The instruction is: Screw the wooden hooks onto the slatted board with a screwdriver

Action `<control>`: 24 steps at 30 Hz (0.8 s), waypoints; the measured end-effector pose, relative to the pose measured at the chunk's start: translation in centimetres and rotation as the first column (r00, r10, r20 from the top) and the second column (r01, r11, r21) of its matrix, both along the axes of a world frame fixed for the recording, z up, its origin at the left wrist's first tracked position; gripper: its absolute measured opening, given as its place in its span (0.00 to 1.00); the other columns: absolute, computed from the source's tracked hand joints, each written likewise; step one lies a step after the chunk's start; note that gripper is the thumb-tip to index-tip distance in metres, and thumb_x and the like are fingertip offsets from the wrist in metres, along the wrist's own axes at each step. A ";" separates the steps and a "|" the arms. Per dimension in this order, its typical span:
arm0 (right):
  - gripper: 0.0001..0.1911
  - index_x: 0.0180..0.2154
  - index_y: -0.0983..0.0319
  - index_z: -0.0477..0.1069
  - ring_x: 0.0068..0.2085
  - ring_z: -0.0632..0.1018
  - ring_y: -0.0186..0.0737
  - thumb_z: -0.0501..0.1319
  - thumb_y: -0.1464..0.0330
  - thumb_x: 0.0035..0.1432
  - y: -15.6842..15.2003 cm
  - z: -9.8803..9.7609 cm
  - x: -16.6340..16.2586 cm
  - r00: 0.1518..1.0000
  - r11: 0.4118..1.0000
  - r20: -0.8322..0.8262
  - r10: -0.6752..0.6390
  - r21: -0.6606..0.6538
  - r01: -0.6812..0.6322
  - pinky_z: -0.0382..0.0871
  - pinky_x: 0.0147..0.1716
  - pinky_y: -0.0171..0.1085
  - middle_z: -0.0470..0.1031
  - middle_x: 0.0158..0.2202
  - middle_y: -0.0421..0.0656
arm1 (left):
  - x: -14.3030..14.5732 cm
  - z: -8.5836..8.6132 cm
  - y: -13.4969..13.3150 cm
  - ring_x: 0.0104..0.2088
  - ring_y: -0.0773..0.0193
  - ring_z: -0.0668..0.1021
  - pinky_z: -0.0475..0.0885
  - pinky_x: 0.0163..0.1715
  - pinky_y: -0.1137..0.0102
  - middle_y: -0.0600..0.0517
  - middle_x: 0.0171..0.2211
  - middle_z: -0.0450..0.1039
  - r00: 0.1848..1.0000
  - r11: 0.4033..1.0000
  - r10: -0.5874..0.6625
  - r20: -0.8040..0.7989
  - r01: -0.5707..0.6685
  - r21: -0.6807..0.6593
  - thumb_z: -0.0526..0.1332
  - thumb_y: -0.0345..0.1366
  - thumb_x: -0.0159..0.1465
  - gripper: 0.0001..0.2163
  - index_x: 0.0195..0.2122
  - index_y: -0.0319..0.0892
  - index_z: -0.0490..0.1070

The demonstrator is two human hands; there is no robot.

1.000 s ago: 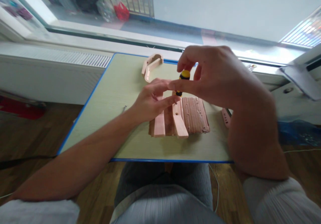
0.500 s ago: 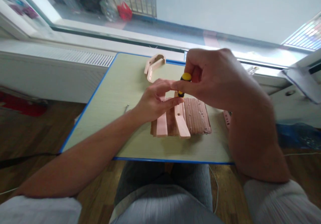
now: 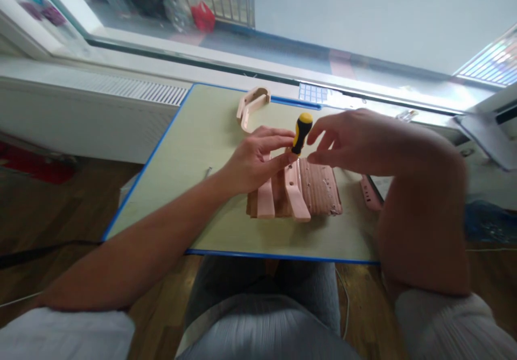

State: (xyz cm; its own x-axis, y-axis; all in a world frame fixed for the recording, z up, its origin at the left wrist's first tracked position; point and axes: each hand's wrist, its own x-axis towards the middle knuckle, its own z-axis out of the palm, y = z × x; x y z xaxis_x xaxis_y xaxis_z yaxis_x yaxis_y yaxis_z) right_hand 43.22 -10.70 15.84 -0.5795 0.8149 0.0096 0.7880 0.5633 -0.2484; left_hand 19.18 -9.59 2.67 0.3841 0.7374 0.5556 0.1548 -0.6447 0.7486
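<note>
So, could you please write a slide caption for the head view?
Left hand around the base of a yellow-black screwdriver, right hand open beside it.

Through the window (image 3: 363, 15) we can see a red bag (image 3: 203, 16) at eleven o'clock and bright bars (image 3: 490, 61) at two. On our side, we have a white radiator (image 3: 133, 88) at ten, a blurred red object (image 3: 48, 163) at nine, blue plastic (image 3: 490, 221) at three, and pale cables (image 3: 348, 303) on the wooden floor (image 3: 367, 317) towards five and eight.
</note>
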 end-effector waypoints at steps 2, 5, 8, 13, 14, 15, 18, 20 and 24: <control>0.27 0.59 0.59 0.82 0.32 0.81 0.40 0.76 0.56 0.61 -0.6 1.2 0.2 0.978 0.997 -0.194 -0.070 -0.040 0.064 0.69 0.31 0.40 0.87 0.37 0.42 | 0.0 -0.1 0.1 0.61 0.52 0.83 0.75 0.68 0.50 0.46 0.60 0.86 1.000 1.000 -0.009 -0.007 0.009 0.013 0.73 0.47 0.73 0.13 0.55 0.52 0.88; 0.25 0.60 0.58 0.81 0.33 0.81 0.40 0.74 0.59 0.64 -1.5 2.4 0.0 0.933 0.999 -0.357 -0.049 -0.017 0.046 0.71 0.30 0.40 0.85 0.38 0.41 | 0.0 -0.2 0.3 0.61 0.52 0.82 0.75 0.68 0.49 0.46 0.60 0.86 1.000 0.999 -0.020 -0.011 0.021 0.043 0.73 0.47 0.73 0.13 0.56 0.52 0.88; 0.12 0.51 0.58 0.83 0.33 0.80 0.40 0.69 0.65 0.67 -1.8 2.0 -0.9 0.959 0.998 -0.280 0.041 0.064 -0.024 0.70 0.34 0.40 0.83 0.35 0.40 | -0.1 -0.3 0.3 0.61 0.52 0.82 0.75 0.67 0.50 0.47 0.60 0.86 0.999 0.998 -0.033 -0.015 0.034 0.053 0.73 0.47 0.72 0.15 0.57 0.53 0.87; 0.07 0.46 0.59 0.77 0.33 0.77 0.40 0.63 0.67 0.68 -2.2 0.5 -2.2 0.990 0.993 -0.142 0.006 0.120 0.011 0.63 0.35 0.40 0.80 0.34 0.41 | -0.3 -0.1 0.1 0.60 0.52 0.82 0.76 0.66 0.51 0.47 0.59 0.86 0.999 0.994 -0.011 -0.043 0.016 0.112 0.72 0.44 0.74 0.13 0.57 0.52 0.87; 0.07 0.47 0.59 0.76 0.33 0.76 0.40 0.63 0.66 0.68 -2.4 0.3 -2.3 0.992 0.992 -0.127 0.007 0.124 0.009 0.62 0.35 0.40 0.80 0.34 0.42 | -0.3 -0.1 0.1 0.60 0.52 0.83 0.76 0.66 0.51 0.47 0.59 0.86 0.999 0.992 -0.010 -0.049 0.016 0.123 0.72 0.42 0.74 0.12 0.56 0.51 0.87; 0.07 0.47 0.60 0.75 0.33 0.76 0.40 0.62 0.66 0.69 -2.5 0.2 -2.4 0.995 0.992 -0.101 0.007 0.124 0.006 0.61 0.35 0.40 0.80 0.35 0.43 | -0.4 -0.1 0.0 0.60 0.52 0.83 0.76 0.66 0.52 0.47 0.59 0.86 0.999 0.991 -0.013 -0.050 0.020 0.132 0.73 0.41 0.73 0.12 0.56 0.51 0.86; 0.07 0.47 0.60 0.73 0.31 0.73 0.39 0.60 0.67 0.69 -2.6 0.1 -2.4 1.000 0.988 -0.027 -0.017 0.151 0.021 0.57 0.33 0.41 0.80 0.36 0.45 | -0.6 -0.1 -0.2 0.61 0.53 0.83 0.76 0.67 0.53 0.48 0.62 0.85 0.998 0.990 -0.009 -0.056 0.016 0.139 0.72 0.33 0.70 0.16 0.59 0.51 0.84; 0.07 0.47 0.60 0.72 0.30 0.72 0.39 0.59 0.66 0.70 -2.5 0.1 -2.4 1.000 0.988 0.000 -0.021 0.151 0.020 0.56 0.32 0.41 0.80 0.35 0.45 | -0.8 -0.3 -0.3 0.61 0.53 0.83 0.76 0.68 0.53 0.49 0.62 0.84 0.996 0.989 0.018 -0.084 -0.005 0.146 0.69 0.27 0.69 0.21 0.61 0.51 0.82; 0.07 0.47 0.61 0.71 0.29 0.73 0.38 0.58 0.65 0.73 -2.2 0.1 -2.2 1.000 0.992 -0.013 -0.021 0.123 0.022 0.58 0.31 0.40 0.79 0.34 0.45 | -1.1 -0.5 -0.2 0.63 0.52 0.82 0.75 0.70 0.51 0.49 0.64 0.82 0.986 0.986 0.033 -0.165 -0.005 0.166 0.65 0.22 0.67 0.27 0.65 0.51 0.78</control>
State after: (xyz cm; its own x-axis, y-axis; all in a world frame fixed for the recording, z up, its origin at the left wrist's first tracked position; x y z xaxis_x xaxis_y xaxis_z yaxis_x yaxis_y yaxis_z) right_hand 41.01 -12.94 15.91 -0.5612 0.8193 0.1176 0.7975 0.5733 -0.1878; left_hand 18.06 -9.75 2.20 0.4683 0.6490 0.5995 0.2816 -0.7528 0.5950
